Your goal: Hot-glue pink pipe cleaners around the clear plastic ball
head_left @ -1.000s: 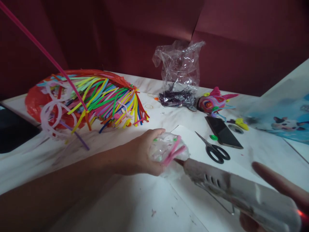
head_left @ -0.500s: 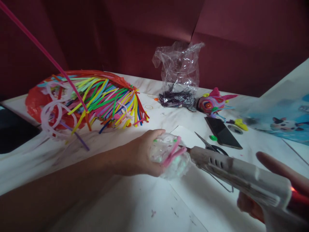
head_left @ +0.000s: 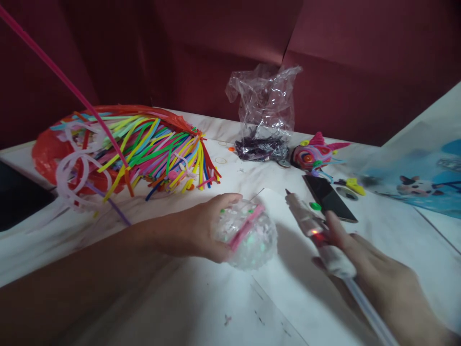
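Note:
My left hand grips a clear, bubbly-looking ball from its left side, just over the white table. Green specks show in the ball. A pink pipe cleaner piece lies slanted across its surface, near my thumb. To the right, my right hand is wrapped round a hot glue gun, with a red light glowing on its body and a glue stick sticking out of its rear. Its nozzle points up and away, apart from the ball. Some of the gun is blurred by motion.
A red bag spills colourful pipe cleaners at the left. Farther back stand a clear plastic bag with dark strands and a pink decorated figure. A phone lies beyond the glue gun. One long magenta pipe cleaner crosses the upper left.
The glue gun has drawn away from the ball, its nozzle swinging from pointing left to pointing upward. The pink pipe cleaner now looks flatter against the ball. My left hand keeps its hold.

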Action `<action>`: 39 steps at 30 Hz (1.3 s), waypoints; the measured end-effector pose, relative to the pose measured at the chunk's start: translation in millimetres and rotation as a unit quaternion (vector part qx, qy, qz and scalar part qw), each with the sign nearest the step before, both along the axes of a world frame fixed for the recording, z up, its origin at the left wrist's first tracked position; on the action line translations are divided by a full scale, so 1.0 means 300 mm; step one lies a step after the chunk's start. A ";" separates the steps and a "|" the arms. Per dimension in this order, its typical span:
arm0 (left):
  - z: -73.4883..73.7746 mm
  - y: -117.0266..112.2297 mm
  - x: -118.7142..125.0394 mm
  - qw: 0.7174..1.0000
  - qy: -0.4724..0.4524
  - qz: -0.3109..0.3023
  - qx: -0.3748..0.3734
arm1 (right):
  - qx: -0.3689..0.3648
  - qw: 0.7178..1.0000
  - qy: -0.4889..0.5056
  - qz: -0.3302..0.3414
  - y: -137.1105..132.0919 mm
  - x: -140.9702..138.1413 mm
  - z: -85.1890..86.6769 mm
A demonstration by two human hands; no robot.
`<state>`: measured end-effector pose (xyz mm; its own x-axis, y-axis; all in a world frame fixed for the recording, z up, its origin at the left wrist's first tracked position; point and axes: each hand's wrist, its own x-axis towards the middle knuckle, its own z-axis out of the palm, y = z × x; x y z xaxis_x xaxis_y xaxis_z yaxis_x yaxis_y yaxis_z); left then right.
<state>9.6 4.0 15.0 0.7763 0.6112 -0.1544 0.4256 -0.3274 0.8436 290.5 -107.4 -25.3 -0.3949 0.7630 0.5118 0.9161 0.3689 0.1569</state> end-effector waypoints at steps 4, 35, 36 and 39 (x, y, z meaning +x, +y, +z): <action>0.003 -0.002 -0.011 1.000 0.005 -0.004 0.008 | 0.006 0.999 -0.045 0.026 0.041 -0.044 -0.044; -0.050 -0.073 -0.008 0.990 -0.034 0.030 0.133 | -0.104 0.956 0.191 0.196 0.043 -0.301 0.182; -0.052 -0.075 -0.007 0.989 -0.038 0.036 0.139 | -0.103 0.956 0.190 0.196 0.046 -0.302 0.184; -0.056 -0.077 -0.004 0.987 -0.042 0.036 0.154 | -0.116 0.951 0.192 0.213 0.050 -0.308 0.189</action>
